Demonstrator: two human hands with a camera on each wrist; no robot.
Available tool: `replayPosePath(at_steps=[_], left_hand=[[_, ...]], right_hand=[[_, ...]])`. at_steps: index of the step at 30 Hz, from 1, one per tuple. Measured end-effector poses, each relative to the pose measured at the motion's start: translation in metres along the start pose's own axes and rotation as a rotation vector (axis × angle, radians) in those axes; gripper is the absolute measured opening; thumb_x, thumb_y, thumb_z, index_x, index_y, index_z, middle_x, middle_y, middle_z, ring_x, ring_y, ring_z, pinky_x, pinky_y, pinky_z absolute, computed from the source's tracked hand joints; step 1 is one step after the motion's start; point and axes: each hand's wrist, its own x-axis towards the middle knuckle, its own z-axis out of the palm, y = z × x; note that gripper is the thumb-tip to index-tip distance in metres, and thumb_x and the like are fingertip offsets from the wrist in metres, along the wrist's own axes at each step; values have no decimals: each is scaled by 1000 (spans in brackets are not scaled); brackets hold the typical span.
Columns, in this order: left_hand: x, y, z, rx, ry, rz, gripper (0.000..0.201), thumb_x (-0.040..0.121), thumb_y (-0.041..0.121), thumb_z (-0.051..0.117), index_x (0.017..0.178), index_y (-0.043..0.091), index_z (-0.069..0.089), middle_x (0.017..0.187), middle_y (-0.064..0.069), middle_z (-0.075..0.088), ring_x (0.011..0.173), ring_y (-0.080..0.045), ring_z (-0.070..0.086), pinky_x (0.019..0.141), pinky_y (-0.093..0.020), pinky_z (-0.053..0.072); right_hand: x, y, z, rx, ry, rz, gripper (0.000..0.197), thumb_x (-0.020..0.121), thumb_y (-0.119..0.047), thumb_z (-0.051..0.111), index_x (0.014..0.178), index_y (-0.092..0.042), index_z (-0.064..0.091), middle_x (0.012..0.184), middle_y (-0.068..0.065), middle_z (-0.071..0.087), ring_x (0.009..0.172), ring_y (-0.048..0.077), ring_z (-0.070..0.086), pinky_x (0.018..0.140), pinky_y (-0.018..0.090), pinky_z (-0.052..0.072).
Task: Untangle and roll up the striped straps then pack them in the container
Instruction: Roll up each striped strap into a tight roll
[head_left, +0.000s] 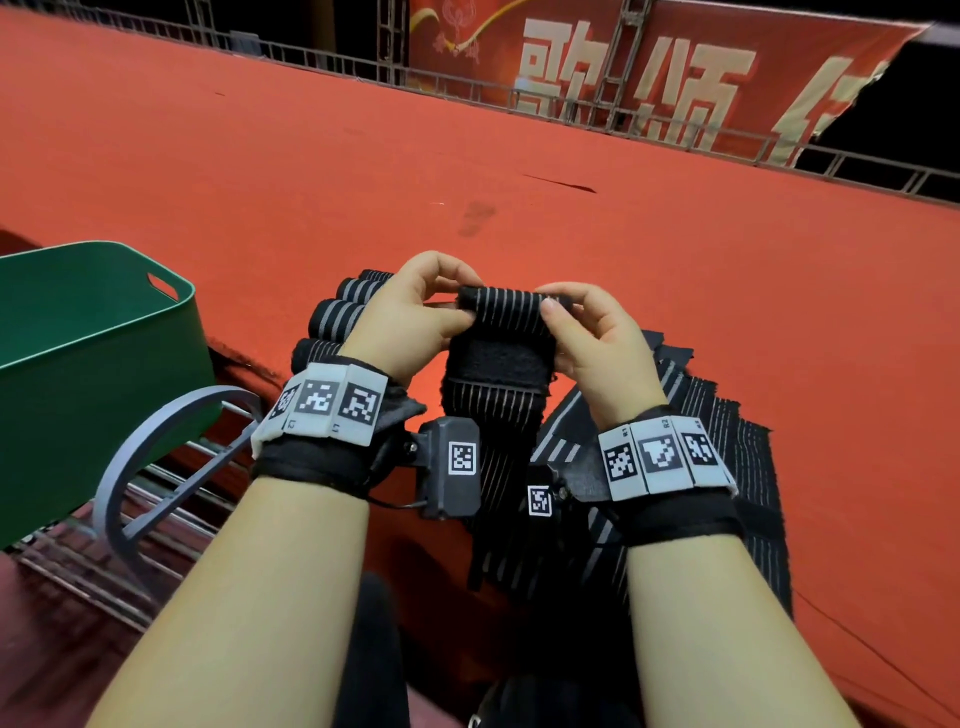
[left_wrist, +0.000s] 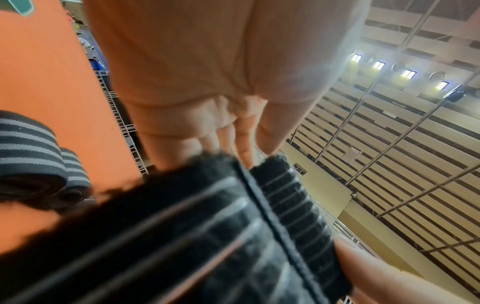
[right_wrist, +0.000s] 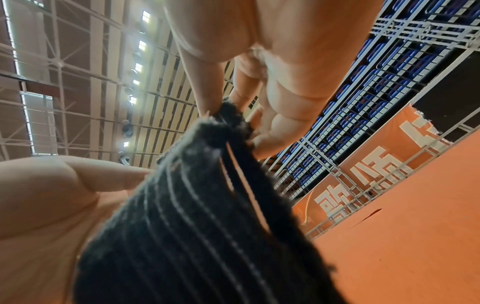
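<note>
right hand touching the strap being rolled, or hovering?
Touching. In the head view the right hand pinches the rolled top edge of the striped strap; the right wrist view shows its fingers curled onto that edge.

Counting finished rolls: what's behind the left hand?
Behind the left hand, four rolled black grey-striped straps lie in a row on the red carpet. Their right ends, and any further rolls, are covered.
</note>
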Motion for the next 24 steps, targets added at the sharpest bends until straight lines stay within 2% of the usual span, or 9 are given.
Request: replayPosePath(at_steps=[2, 4, 7, 9, 11, 15, 18, 20, 24], left_hand=[[0, 0, 3, -72, 39, -46, 29, 89, -6, 46, 86, 21, 54, 92, 0, 55, 77, -13, 55, 66, -26, 52], [0, 0, 5, -101, 56, -122, 14, 98, 18, 43, 90, 23, 53, 87, 2, 53, 69, -11, 51, 57, -23, 46], [1, -3, 5, -34, 21, -222, 29, 97, 45, 36, 97, 21, 53, 88, 2, 54, 62, -9, 51, 52, -23, 46], [0, -7, 6, 38, 0, -199, 24, 96, 42, 43, 97, 22, 55, 88, 2, 54, 60, -7, 52, 50, -22, 45], [-2, -10, 7, 71, -1, -150, 8, 95, 29, 50, 93, 26, 57, 88, 2, 55, 67, -9, 55, 55, -25, 49], [-2, -14, 5, 95, -18, -78, 17, 93, 14, 54, 92, 30, 56, 98, -1, 59, 89, -17, 57, 77, -41, 50], [-2, -12, 3, 94, -8, -21, 22, 91, 10, 55, 91, 32, 54, 99, 2, 59, 90, -15, 58, 82, -40, 50], [-2, -11, 1, 93, -16, 20, 27, 90, 7, 56, 90, 34, 54, 99, 3, 58, 89, -14, 58, 83, -38, 51], [-4, -9, 0, 45, -28, 72, 32, 88, -2, 56, 90, 29, 53, 103, 0, 58, 83, -10, 58, 73, -27, 48]], right_hand=[[0, 0, 0, 38, 16, 2, 12, 89, -20, 58, 88, -30, 65, 99, 5, 61, 89, 19, 61, 79, 45, 55], [-1, 0, -1, 43, 27, 9, 14, 89, -16, 59, 88, -29, 65, 95, 1, 60, 83, 17, 60, 78, 44, 55], [-4, -1, -3, 29, 5, 4, 19, 89, -6, 58, 87, -24, 63, 91, -3, 62, 72, 5, 61, 68, 23, 52], [-5, -1, -3, -3, -5, -26, 26, 86, 3, 58, 83, -23, 62, 107, 2, 58, 85, 8, 63, 76, 19, 51], [-5, 2, -1, -39, -19, -49, 35, 82, 10, 56, 80, -25, 61, 118, 7, 51, 99, 18, 60, 87, 28, 51], [-6, 4, -2, 23, -52, 18, 44, 81, 3, 55, 96, -39, 58, 128, 8, 48, 103, 21, 59, 78, 32, 55], [-5, 6, -4, 19, -63, 93, 29, 93, -15, 54, 113, -35, 47, 119, -8, 50, 110, 13, 56, 83, 32, 54], [-5, 7, -1, 36, -77, 158, 21, 96, -26, 49, 116, -28, 48, 111, -4, 55, 109, 20, 58, 82, 35, 55], [-6, 3, 1, 84, -101, 147, 14, 97, -19, 47, 105, -28, 54, 98, -3, 59, 93, 18, 62, 73, 33, 55]])
